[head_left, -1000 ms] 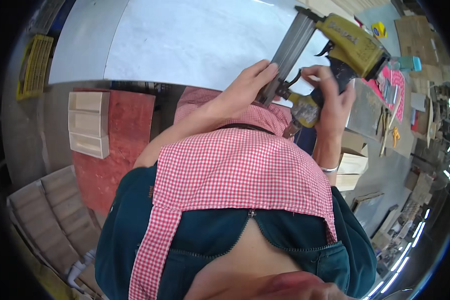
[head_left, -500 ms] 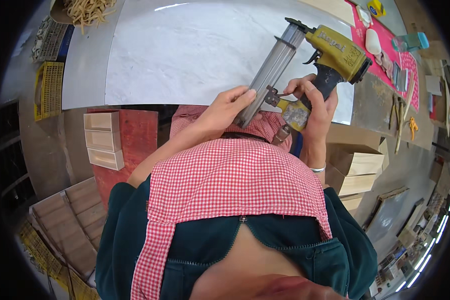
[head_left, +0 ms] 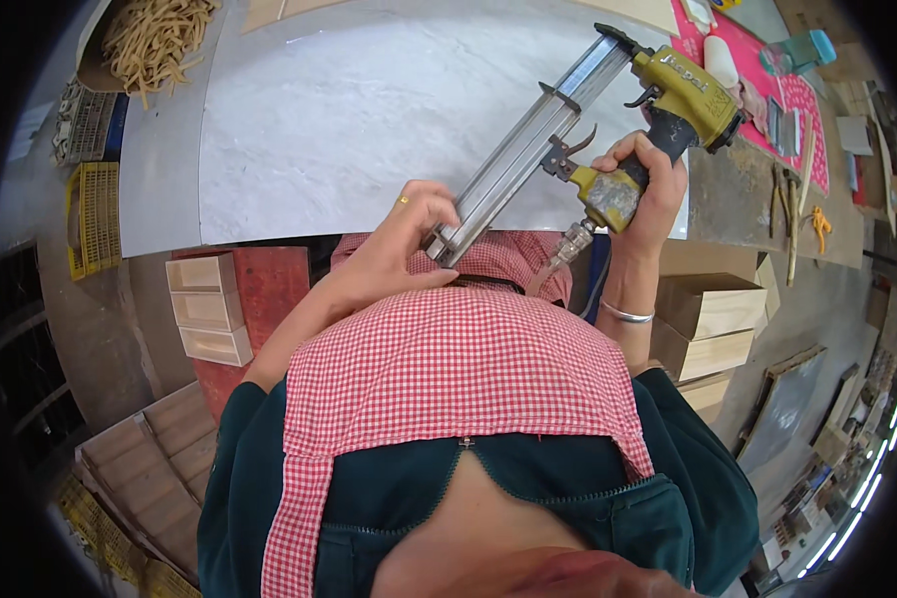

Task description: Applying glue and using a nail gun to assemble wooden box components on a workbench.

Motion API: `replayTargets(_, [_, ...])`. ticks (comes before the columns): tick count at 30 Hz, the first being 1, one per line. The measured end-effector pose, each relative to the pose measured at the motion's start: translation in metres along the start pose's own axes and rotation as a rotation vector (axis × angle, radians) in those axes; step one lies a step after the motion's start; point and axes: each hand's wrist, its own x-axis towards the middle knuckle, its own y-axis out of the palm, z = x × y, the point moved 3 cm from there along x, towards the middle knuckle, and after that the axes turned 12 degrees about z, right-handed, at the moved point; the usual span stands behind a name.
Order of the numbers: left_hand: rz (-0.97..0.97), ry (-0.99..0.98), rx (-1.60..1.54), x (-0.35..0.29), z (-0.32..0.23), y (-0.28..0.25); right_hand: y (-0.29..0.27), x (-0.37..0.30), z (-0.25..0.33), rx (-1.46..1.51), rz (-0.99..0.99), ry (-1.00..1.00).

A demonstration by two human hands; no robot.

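A yellow and black pneumatic nail gun [head_left: 690, 95] is held slantwise over the front edge of the white table, its head at the far right. My right hand [head_left: 651, 189] is wrapped round its dark grip. At the near end of the long silver magazine [head_left: 513, 164], my left hand [head_left: 414, 234] is closed, fingers curled over it and thumb beneath. The magazine's sliding part sits back from the head, with a stretch of rail showing between. A metal latch lever [head_left: 568, 149] stands up beside the magazine. A hose fitting [head_left: 571, 242] hangs at the grip's base.
The white tabletop [head_left: 309, 130] lies in front of me. A box of tan strips [head_left: 159, 40] is at the far left. Wooden boxes stand low on both sides [head_left: 204, 279]. Pliers [head_left: 779, 204], orange-handled cutters [head_left: 819, 229] and a bottle [head_left: 797, 52] lie to the right.
My left hand has moved nearer and left to the magazine's end, and the sliding part has drawn back from the head. My right fingers have left the latch lever and now close round the grip.
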Motion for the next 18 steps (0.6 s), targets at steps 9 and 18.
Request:
replayTargets(9, [0.061, 0.064, 0.694, -0.006, -0.016, -0.001, 0.010, -0.005, 0.017, -0.103, -0.005, -0.013])
replayTargets(18, [0.056, 0.301, 0.908, 0.012, -0.026, -0.017, 0.020, -0.022, 0.014, -0.055, 0.094, -0.018])
